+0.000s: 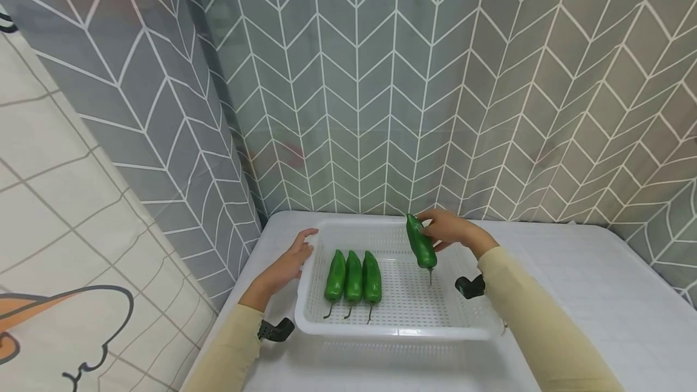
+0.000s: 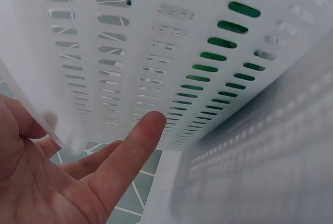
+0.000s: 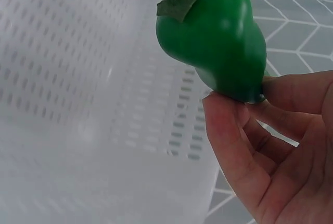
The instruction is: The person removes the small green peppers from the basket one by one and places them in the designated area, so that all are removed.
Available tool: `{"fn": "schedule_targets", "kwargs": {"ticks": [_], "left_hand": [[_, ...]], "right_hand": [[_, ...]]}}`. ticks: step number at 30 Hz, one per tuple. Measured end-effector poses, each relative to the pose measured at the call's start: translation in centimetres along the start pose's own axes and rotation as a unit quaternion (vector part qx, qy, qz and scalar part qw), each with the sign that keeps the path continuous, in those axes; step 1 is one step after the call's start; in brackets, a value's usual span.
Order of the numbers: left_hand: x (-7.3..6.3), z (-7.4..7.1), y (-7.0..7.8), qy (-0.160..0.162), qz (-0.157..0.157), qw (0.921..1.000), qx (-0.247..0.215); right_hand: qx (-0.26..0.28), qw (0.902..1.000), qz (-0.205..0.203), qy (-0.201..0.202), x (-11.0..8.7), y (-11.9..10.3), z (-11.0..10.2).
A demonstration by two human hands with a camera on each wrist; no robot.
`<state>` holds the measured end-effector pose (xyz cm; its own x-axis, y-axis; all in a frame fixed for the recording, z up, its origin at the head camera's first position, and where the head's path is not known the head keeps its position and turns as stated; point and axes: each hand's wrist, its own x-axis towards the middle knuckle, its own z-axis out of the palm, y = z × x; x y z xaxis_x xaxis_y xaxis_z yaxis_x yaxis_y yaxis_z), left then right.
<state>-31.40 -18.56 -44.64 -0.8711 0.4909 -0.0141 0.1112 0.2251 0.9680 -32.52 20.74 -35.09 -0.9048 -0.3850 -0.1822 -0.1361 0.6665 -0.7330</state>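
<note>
My right hand (image 1: 448, 230) pinches a green chili pepper (image 1: 422, 242) between thumb and fingers, above the right side of a white plastic basket (image 1: 400, 332). The pepper hangs tilted, its stem pointing down. In the right wrist view, the fingertips hold this pepper (image 3: 213, 31) near the end away from its stem. Three more green peppers (image 1: 353, 277) lie side by side in the left half of the basket, stems toward me. At the basket's left rim rests my left hand (image 1: 288, 262), fingers extended. One finger (image 2: 132, 148) touches or nearly touches the slotted outer wall (image 2: 138, 36).
The basket stands on a table with a white cloth (image 1: 566, 277). Behind it hangs a grey curtain (image 1: 376, 107) with white chevron lines, close to the table's back edge. Another patterned cloth (image 1: 71, 228) hangs along the left. Black wrist devices (image 1: 274, 330) are worn on both arms.
</note>
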Motion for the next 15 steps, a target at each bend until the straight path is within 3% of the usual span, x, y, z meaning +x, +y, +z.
{"fn": "schedule_targets", "kwargs": {"ticks": [15], "left_hand": [[0.0, 0.3, 0.1, 0.018, -0.015, 0.9997, 0.002]], "right_hand": [[0.001, 0.9996, 0.000, 0.029, -2.4, 1.5, -2.6]]}}
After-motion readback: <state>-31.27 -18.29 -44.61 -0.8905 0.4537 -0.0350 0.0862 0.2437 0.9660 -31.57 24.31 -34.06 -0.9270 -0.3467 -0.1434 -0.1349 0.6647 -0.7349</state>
